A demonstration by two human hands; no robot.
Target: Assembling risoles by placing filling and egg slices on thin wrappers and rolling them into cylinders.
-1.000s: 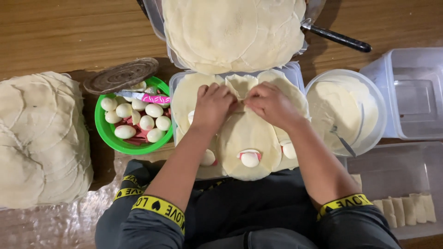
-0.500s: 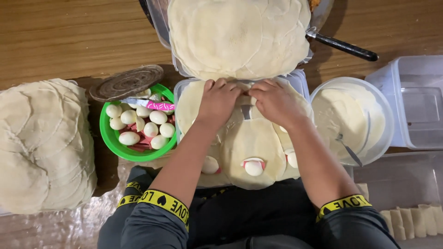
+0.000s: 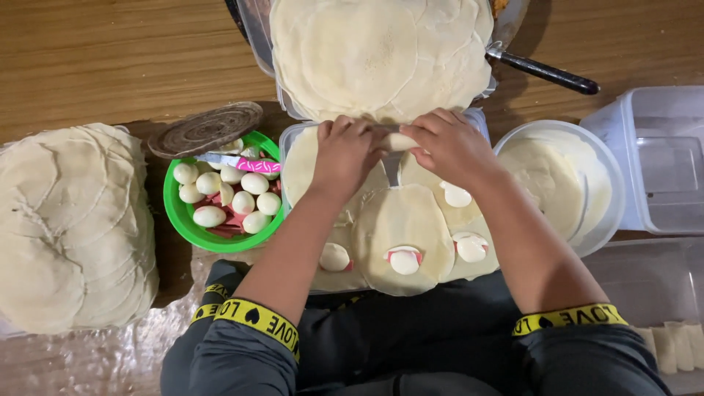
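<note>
Small flat pink wrapper with white print (image 3: 257, 166): lies across far rim of round green plastic bowl (image 3: 183, 220), over white eggs, left of centre on wooden table (image 3: 110, 59).

Crinkled clear plastic film (image 3: 95, 352): spread at table's near left corner, glossy, colourless, unprinted.

Yellow bands with black lettering (image 3: 258, 320): one on each dark sleeve cuff, near edge of view.

No signs, no screens.
</note>
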